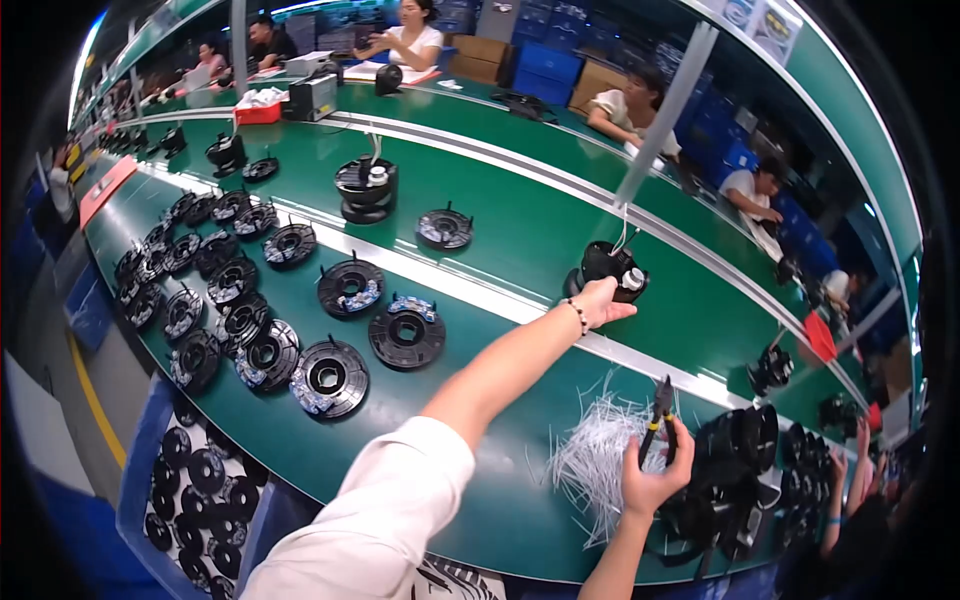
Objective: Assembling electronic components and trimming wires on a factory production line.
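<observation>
Black unit point(602, 261) stood on the green belt point(525, 235), beyond the pile point(592, 462) of thin white strips. It carried a white cap point(633, 279); pale wires point(623, 232) rose from its top. Left hand point(598, 303) was at the near side of the unit, touching it; some fingers were hidden, so could not tell whether it gripped or only rested there. Right hand point(657, 482) was wrapped around the handles of the pliers point(660, 404), nose up, at the right edge of the pile.

Dark parts point(728, 450) were crowded just right of the pile. Left of the pile, on the bench point(470, 500): many black discs point(407, 336), several bearing blue boards. Farther left and lower than the pile: blue bin point(137, 478) of black rings point(206, 470). Well beyond the pile, across the belt, sat a co-worker point(622, 112) in a light top.
</observation>
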Demonstrator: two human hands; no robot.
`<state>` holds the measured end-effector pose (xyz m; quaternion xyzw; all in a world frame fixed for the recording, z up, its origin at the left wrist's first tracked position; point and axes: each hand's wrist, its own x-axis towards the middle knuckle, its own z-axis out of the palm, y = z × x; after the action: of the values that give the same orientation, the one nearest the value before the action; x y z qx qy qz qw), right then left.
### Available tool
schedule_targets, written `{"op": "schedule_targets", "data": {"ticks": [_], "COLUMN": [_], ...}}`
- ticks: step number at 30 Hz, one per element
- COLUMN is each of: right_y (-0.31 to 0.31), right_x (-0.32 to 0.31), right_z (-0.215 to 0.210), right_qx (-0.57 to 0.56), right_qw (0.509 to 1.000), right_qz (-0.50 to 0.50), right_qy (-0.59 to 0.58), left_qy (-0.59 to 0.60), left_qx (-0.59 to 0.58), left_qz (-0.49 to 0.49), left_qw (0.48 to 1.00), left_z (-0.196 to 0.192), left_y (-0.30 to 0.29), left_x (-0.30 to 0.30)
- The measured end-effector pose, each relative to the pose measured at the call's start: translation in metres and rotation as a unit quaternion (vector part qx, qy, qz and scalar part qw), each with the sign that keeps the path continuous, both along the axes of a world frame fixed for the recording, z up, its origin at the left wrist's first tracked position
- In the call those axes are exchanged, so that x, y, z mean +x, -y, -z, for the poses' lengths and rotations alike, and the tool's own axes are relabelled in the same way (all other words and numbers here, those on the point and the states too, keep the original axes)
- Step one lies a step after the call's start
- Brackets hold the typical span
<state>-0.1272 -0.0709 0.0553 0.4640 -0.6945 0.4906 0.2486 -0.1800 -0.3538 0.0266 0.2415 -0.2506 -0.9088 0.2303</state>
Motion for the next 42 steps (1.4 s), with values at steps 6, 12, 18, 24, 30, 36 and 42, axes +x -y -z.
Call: {"op": "schedule_targets", "data": {"ticks": [6,12,18,24,30,36,42], "right_y": [-0.008,0.007,0.001,0.004,-0.036,-0.087,-0.1], "right_x": [-0.01,0.028,0.08,0.106,0.085,0.031,0.01], "right_z": [-0.005,-0.026,-0.017,-0.01,-0.03,-0.032,-0.004], "right_qx": [0.019,0.151,0.341,0.423,0.265,0.096,0.17], "right_qw": [0.999,0.96,0.819,0.779,0.92,0.988,0.954], "right_qz": [0.033,-0.236,-0.461,-0.459,-0.281,0.109,0.244], "right_qy": [-0.02,0.007,-0.014,-0.057,-0.064,-0.049,-0.046], "left_qy": [0.365,0.615,0.65,0.552,0.216,-0.054,0.027], "left_qx": [-0.677,-0.65,-0.538,-0.486,-0.365,-0.182,-0.114], "left_qz": [-0.017,-0.191,-0.079,-0.133,-0.11,0.005,-0.024], "left_qw": [0.639,0.404,0.531,0.665,0.899,0.982,0.993], "left_z": [-0.029,-0.014,0.007,-0.005,-0.032,-0.099,-0.07], "left_y": [0.01,0.122,0.146,0.132,0.091,-0.041,-0.104], "left_x": [0.054,0.151,0.172,0.192,0.16,0.273,0.307]}}
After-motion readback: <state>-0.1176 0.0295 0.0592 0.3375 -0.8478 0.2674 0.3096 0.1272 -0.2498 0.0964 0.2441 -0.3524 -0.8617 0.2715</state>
